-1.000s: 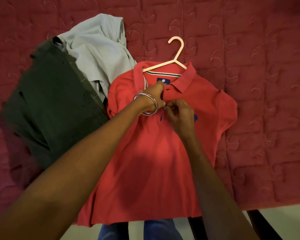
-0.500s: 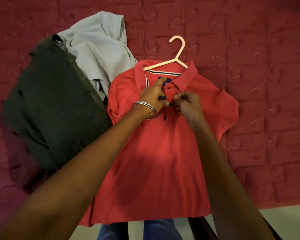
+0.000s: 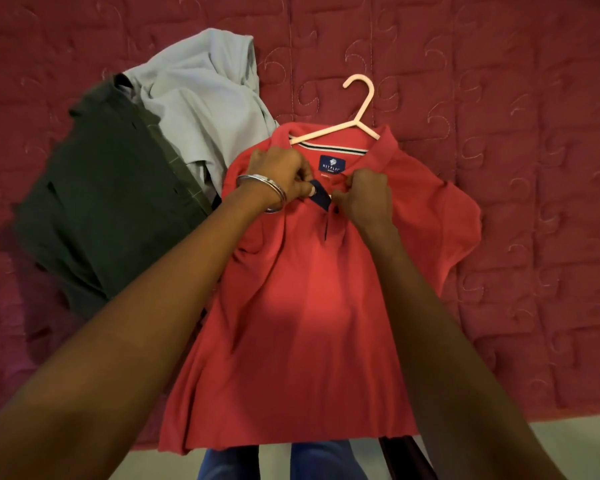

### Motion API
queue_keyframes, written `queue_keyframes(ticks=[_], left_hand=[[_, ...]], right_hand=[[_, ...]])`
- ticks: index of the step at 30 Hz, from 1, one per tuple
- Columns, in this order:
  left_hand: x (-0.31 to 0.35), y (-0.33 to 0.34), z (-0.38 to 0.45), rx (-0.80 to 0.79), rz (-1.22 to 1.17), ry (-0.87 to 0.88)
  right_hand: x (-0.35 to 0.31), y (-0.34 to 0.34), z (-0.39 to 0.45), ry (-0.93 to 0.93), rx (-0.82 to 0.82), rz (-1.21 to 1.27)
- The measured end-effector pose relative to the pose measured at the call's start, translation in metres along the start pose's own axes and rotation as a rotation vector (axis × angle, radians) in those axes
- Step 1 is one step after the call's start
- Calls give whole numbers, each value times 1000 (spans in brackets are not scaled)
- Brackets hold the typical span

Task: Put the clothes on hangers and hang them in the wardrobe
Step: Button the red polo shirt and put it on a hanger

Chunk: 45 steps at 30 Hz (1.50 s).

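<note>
Buttoning the placket of the red polo shirt [image 3: 309, 306], which lies flat at the bed's [image 3: 534, 237] centre with the pink hanger [image 3: 357, 119] already inside its collar at 12 o'clock. Left hand [image 3: 278, 174] and right hand [image 3: 364, 195] each pinch one placket edge; keep both edges taut and aligned so the button seats squarely.

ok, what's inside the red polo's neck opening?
A pale pink hanger: its hook and upper arms show above the red polo collar. The arm ends are hidden inside the shirt. A navy brand label shows inside the collar.
</note>
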State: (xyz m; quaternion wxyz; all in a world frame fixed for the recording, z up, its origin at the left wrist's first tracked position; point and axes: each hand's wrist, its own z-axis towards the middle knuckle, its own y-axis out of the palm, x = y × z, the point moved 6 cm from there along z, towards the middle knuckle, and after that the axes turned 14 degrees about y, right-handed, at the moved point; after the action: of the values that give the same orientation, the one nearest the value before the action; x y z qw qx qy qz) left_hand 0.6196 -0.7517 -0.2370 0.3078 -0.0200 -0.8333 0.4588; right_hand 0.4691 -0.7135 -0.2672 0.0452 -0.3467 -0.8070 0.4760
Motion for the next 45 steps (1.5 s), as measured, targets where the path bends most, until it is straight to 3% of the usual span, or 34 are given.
queue_keyframes(ticks=[4,10,17,20,28,31,36,42,45], left_hand=[[-11,10,2,52,-257,-93],[-13,12,8,186,-479,-246],[4,23,21,159,-592,-335],[7,27,23,52,-626,-342],[6,37,22,104,-618,-402],[3,41,20,138,-601,-432],[5,38,18,172,-592,-483],[5,41,17,218,-523,-470],[3,39,18,218,-493,-454]], right_hand=[[-2,-4,-2,21,38,17],[11,-25,-33,7,185,651],[2,-19,-41,-165,209,604],[7,-11,-35,-69,126,686],[14,8,-30,142,-230,1094],[13,9,-24,184,-272,1061],[19,10,-26,102,-313,1084],[19,19,-19,251,-557,1050],[15,15,-17,265,-584,957]])
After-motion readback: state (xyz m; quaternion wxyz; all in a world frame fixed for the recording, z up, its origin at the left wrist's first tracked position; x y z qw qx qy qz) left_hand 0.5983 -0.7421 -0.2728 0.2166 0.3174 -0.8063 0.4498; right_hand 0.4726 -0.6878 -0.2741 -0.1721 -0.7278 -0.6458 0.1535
